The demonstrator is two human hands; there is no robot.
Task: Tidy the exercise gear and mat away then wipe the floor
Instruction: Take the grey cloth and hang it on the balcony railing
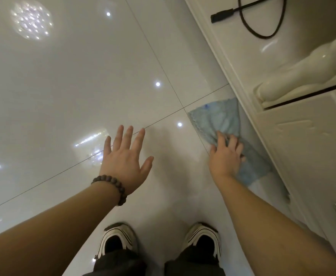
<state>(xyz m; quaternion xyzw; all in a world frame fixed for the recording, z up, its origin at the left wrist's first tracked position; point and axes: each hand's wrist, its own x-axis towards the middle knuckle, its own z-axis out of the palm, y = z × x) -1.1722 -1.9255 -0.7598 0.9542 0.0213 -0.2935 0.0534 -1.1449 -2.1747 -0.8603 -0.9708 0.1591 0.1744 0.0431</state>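
My right hand (226,156) holds the blue cloth (221,120) against the glossy tiled floor (83,86), fingers curled into it, beside the white cabinet base (294,136). My left hand (125,156) is spread, fingers straight, holding nothing.

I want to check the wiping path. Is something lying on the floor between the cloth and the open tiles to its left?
Nothing visible does. The right hand presses the blue cloth beside the white cabinet; the floor to its left is bare. The left hand hovers open there.
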